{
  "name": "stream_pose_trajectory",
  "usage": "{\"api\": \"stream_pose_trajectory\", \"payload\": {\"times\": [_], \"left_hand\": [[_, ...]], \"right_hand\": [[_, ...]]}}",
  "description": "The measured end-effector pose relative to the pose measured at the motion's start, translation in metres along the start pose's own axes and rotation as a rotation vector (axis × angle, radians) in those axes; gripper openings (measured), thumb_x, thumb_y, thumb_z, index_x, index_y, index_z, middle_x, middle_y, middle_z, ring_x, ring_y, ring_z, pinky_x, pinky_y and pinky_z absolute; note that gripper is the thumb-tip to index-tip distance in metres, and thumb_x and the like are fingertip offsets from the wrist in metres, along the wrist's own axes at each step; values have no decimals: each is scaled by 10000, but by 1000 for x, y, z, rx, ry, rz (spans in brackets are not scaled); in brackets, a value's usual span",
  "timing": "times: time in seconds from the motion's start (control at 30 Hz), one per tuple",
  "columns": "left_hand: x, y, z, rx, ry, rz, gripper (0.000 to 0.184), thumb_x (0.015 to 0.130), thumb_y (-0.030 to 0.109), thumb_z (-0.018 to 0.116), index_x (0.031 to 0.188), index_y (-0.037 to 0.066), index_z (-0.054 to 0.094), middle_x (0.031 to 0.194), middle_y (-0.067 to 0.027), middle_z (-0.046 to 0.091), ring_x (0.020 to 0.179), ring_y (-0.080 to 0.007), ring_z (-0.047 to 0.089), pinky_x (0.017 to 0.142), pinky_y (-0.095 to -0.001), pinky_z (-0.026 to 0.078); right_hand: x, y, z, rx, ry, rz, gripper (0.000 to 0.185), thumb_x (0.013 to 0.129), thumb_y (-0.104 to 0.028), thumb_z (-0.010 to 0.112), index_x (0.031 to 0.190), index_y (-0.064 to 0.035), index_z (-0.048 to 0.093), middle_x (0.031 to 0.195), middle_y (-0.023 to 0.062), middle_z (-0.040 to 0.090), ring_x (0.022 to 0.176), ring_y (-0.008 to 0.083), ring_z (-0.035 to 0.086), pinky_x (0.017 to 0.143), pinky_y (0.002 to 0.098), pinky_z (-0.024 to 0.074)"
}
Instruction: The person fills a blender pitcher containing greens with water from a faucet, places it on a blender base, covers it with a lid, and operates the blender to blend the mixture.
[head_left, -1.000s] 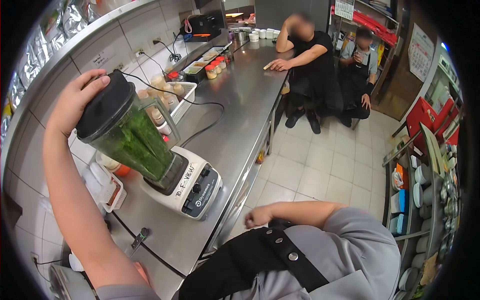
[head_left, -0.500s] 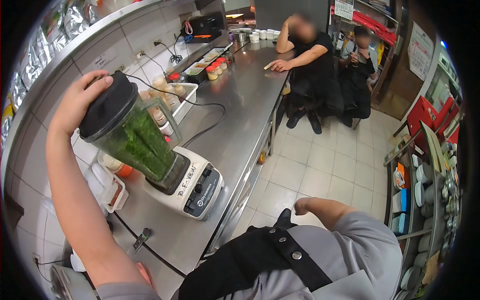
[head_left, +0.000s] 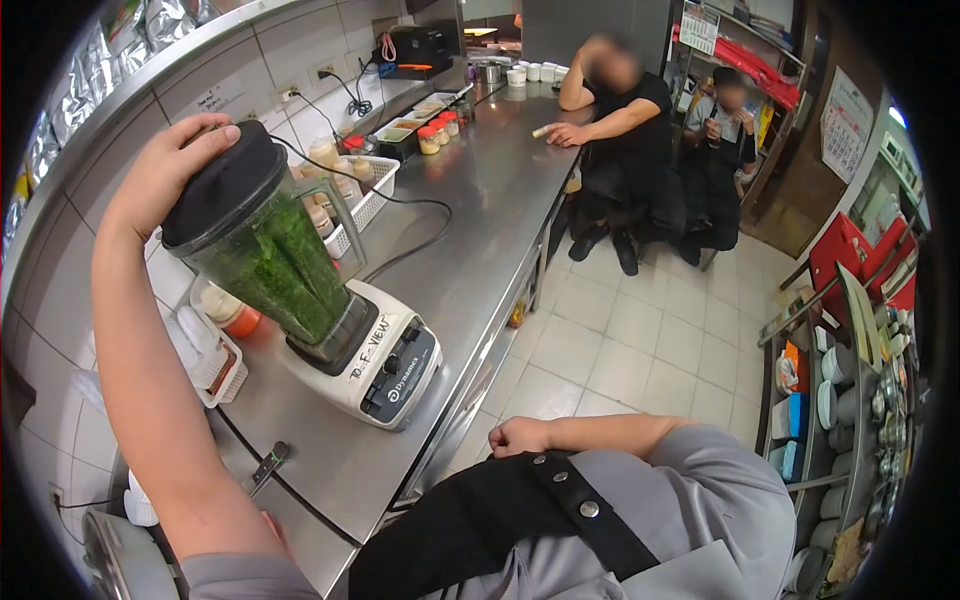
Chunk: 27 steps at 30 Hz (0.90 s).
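My left hand (head_left: 178,168) presses down on the black lid (head_left: 235,185) of a blender, its fingers bent over the top. Under the lid, the clear jug (head_left: 285,265) holds chopped or partly blended green leaves and sits on a white blender base (head_left: 365,350) with a dark control panel. My right hand (head_left: 520,437) is curled into a fist in front of my black apron, away from the blender, and I see nothing in it.
A steel counter (head_left: 480,190) carries white baskets (head_left: 375,190) of bottles, red-lidded jars (head_left: 440,128) and a black cord. Two people sit at its far end; one rests a hand (head_left: 565,134) on the counter. Shelves of dishes (head_left: 840,420) stand on the right.
My right hand has moved left, in toward my apron. My left hand stays on the lid. The leaves have shifted slightly in the jug.
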<state>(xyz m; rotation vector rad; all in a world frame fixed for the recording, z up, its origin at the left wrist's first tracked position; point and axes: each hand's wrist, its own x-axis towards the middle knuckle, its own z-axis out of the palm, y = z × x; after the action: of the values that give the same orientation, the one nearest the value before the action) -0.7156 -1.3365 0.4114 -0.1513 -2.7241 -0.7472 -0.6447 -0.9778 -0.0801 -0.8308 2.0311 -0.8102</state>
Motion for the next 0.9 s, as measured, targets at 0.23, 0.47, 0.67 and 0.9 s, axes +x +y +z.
{"api": "stream_pose_trajectory", "payload": {"times": [0.23,0.47,0.67,0.9], "left_hand": [[0,0,2,9,40,-4,591,865,482,641,1248,32,615,1072,-78,655,961,-140,596,865,-252,449],[0,-2,3,47,64,29,601,852,509,625,1236,46,624,1051,-77,661,933,-142,608,847,-264,463],[1,-2,3,25,45,-3,541,899,457,620,1250,46,609,1094,-71,629,1004,-132,569,889,-243,424],[0,-1,1,34,27,-4,552,885,472,623,1244,53,616,1083,-67,640,995,-134,580,884,-243,431]], "right_hand": [[-7,143,31,-344,-165,392,353,844,-377,563,881,-78,748,921,176,722,910,331,684,804,427,527],[-113,236,2,20,36,1017,388,908,-336,517,966,4,695,827,104,697,715,214,707,606,373,561],[-121,213,-9,-237,90,825,386,853,-364,565,921,-13,712,895,157,719,726,299,694,685,401,565],[-50,60,-30,-153,279,264,351,862,-366,583,763,-41,671,762,168,658,758,311,657,725,419,523]]}}
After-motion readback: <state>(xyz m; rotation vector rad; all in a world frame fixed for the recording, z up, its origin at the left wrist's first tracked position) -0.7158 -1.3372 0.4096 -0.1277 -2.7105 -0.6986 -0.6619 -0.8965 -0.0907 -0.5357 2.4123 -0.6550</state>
